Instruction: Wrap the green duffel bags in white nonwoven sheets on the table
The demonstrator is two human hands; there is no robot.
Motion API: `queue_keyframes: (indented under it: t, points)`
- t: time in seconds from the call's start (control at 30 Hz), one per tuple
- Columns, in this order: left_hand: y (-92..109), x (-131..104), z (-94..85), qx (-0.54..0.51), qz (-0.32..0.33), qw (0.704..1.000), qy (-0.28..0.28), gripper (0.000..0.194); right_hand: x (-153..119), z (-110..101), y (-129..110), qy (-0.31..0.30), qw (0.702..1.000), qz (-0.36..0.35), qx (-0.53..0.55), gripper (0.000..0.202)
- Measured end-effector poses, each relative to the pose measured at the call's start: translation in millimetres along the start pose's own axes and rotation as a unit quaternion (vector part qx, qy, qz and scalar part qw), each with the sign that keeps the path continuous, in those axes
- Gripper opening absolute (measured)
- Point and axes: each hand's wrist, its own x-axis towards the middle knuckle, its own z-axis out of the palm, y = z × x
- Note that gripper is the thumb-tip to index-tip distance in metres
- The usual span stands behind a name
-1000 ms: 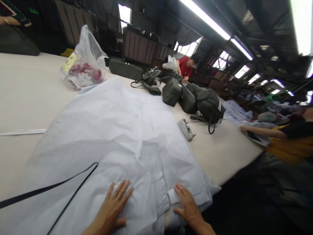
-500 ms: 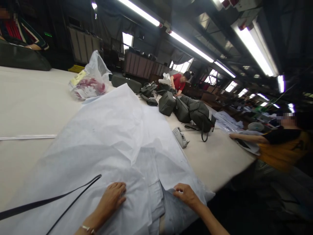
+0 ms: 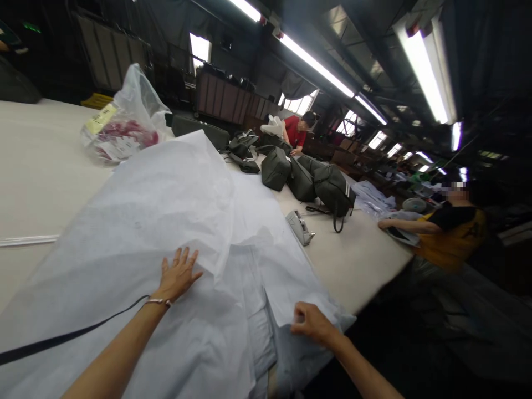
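A large white sheet [image 3: 166,199], thin and creased, is spread over the table in front of me. My left hand [image 3: 179,275] lies on it with the fingers spread, pressing flat and holding nothing. At the near right, my right hand [image 3: 311,322] is curled in a pinch on the sheet's edge. Beneath that edge shows a greyish, folded layer [image 3: 253,310], partly covered. A black strap [image 3: 75,334] runs across the sheet from the left and passes behind my left forearm.
Several dark bags [image 3: 334,188] stand on the table [image 3: 349,260] beyond the sheet, with a grey tape dispenser [image 3: 300,228] nearer. A clear plastic bag [image 3: 128,122] with red contents sits at far left. A person in yellow and black [image 3: 453,238] works at the right; another in red [image 3: 294,132] leans farther back.
My left hand has slid forward and left over the sheet, its fingers spreading. My right hand stays near the same edge. The view has turned slightly right.
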Motion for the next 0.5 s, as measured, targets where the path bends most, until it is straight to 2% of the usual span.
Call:
queue_keyframes:
  t: [0.07, 0.13, 0.2, 0.27, 0.33, 0.4, 0.5]
  points:
    - [-12.2, 3.1, 9.5, -0.014, -0.018, 0.999, -0.035, 0.065, -1.6, 11.2, 2.1, -0.025, 1.0, 0.013, 0.0, 0.021]
    - [-20.2, 3.1, 16.8, -0.025, -0.022, 0.998, -0.052, 0.066, 0.0, 6.0, -0.3, -0.038, 0.997, 0.035, 0.05, 0.024]
    - [-23.2, 2.3, 20.8, -0.028, -0.023, 0.998, -0.052, 0.067, 2.8, -15.9, -8.4, -0.041, 0.991, 0.046, 0.12, 0.026]
    - [-23.1, 2.1, 22.4, -0.027, -0.026, 0.998, -0.047, 0.067, 2.6, -46.3, -21.8, -0.04, 0.98, 0.028, 0.195, 0.033]
    - [-22.4, 2.6, 23.2, -0.021, -0.025, 0.999, -0.04, 0.067, -3.2, -73.7, -37.8, -0.05, 0.96, -0.002, 0.276, 0.041]
    - [-22.4, 2.9, 23.9, -0.008, -0.026, 0.999, -0.035, 0.065, -14.5, -89.6, -52.6, -0.074, 0.932, -0.02, 0.355, 0.048]
    - [-23.9, 2.6, 24.3, 0.009, -0.027, 1.0, -0.012, 0.058, -35.7, -88.9, -63.7, -0.121, 0.882, -0.032, 0.455, 0.06]
